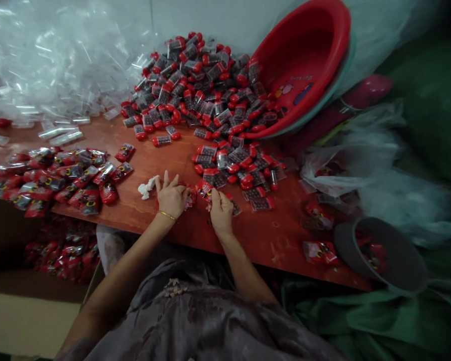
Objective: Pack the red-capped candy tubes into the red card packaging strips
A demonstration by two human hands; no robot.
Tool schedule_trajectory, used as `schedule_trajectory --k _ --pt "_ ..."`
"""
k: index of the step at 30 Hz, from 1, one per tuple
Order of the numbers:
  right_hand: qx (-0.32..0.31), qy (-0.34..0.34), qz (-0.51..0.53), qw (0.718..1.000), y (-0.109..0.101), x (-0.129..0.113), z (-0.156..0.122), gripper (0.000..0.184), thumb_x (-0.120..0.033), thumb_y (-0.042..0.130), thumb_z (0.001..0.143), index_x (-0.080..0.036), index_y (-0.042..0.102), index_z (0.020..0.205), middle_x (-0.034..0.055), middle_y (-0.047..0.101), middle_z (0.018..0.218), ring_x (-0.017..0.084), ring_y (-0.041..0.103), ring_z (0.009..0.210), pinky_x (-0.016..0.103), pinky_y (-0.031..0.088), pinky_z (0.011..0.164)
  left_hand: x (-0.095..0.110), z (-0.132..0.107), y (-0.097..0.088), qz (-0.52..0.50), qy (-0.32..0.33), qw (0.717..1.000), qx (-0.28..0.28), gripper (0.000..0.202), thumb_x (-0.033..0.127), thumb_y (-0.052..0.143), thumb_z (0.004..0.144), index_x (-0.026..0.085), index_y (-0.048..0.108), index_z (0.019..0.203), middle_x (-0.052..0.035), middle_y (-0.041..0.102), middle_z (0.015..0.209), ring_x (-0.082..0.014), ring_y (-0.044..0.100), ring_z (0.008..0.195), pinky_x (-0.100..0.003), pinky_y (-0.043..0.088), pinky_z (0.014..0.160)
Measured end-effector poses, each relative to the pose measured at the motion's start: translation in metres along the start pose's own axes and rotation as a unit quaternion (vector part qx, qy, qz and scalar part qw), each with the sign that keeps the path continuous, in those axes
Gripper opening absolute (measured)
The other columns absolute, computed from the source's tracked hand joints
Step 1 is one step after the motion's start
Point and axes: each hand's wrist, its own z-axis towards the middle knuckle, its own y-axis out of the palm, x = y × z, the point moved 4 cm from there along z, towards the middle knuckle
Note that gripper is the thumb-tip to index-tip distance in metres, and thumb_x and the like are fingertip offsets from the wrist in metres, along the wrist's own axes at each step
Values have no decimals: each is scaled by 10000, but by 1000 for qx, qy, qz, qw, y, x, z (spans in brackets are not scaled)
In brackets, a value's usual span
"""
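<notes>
My left hand [171, 196] rests on the red-brown table [180, 228], fingers partly spread, its thumb and forefinger pinching a small red packet [190, 195]. Just to its right, my right hand [221, 209] is closed on a small red-capped clear container [207, 189]. Both hands sit at the near edge of a loose cluster of red-capped containers [236, 165]. A much bigger heap of the same containers [199, 85] lies further back. A crumpled white scrap [147, 187] lies beside my left hand.
A tilted red basin [304, 60] leans at the back right. Filled red packets [60, 178] pile at the left, more in a box below [65, 250]. Clear plastic bags [48, 65] heap at the back left. A grey bowl [383, 255] with packets sits at the right.
</notes>
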Motion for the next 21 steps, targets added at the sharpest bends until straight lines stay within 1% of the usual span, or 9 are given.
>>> schedule_trajectory --k 2,5,7,9,11,13,15,18,21 --pt "-10 -8 10 1000 0 -1 -1 373 -457 430 874 -214 502 601 -43 515 486 112 494 467 237 394 513 1 -2 -4 -9 -3 1000 24 352 341 407 888 190 703 1004 -117 569 1295 -336 286 1360 -574 135 1101" --pt "-31 -14 34 999 0 -5 -3 307 -432 459 867 -204 558 687 -28 574 572 115 528 527 234 424 552 4 -7 -15 -58 13 996 65 442 359 393 894 149 563 1244 -137 451 1403 -312 225 1388 -557 115 1112" --pt "-36 -3 50 998 0 -7 -4 284 -416 460 866 -203 564 710 -29 574 587 114 524 533 230 426 551 8 -10 -19 -128 36 990 49 446 395 423 880 161 577 1227 -118 475 1389 -295 239 1385 -538 124 1119" --pt "-39 3 55 998 1 -9 -6 278 -406 452 867 -205 561 708 -32 560 576 113 512 526 228 419 541 11 -13 -19 -236 29 971 9 431 449 495 835 171 647 1128 -103 598 1263 -292 383 1313 -498 245 1094" --pt "-43 -9 48 998 2 -12 -9 274 -398 446 867 -208 561 707 -31 552 570 117 501 524 233 414 540 12 -15 -15 -371 -32 927 -39 442 500 578 764 156 701 1013 -95 703 1045 -281 585 1089 -424 443 949" --pt "-43 -34 33 998 3 -15 -13 270 -389 447 866 -208 564 704 -24 552 579 124 499 542 242 411 553 15 -18 -10 -487 -116 862 -73 455 528 659 678 132 730 892 -78 727 835 -222 657 798 -335 527 737" --pt "-40 -52 22 998 2 -18 -18 274 -378 444 868 -203 564 695 -16 553 589 128 500 563 247 410 569 19 -21 -8 -558 -176 806 -88 433 517 728 599 125 734 783 -54 713 714 -156 618 629 -279 513 629" --pt "-51 -60 22 997 0 -19 -23 291 -371 437 875 -198 548 670 -24 532 570 118 484 546 238 397 551 23 -27 -8 -610 -235 754 -71 383 465 809 489 128 706 641 -19 680 619 -99 566 557 -225 477 595" --pt "-67 -54 34 996 -2 -18 -27 327 -365 417 894 -202 507 625 -35 505 536 104 466 506 228 381 518 28 -36 -7 -656 -287 696 -61 397 479 816 460 127 658 559 8 636 556 -67 524 507 -199 446 554"
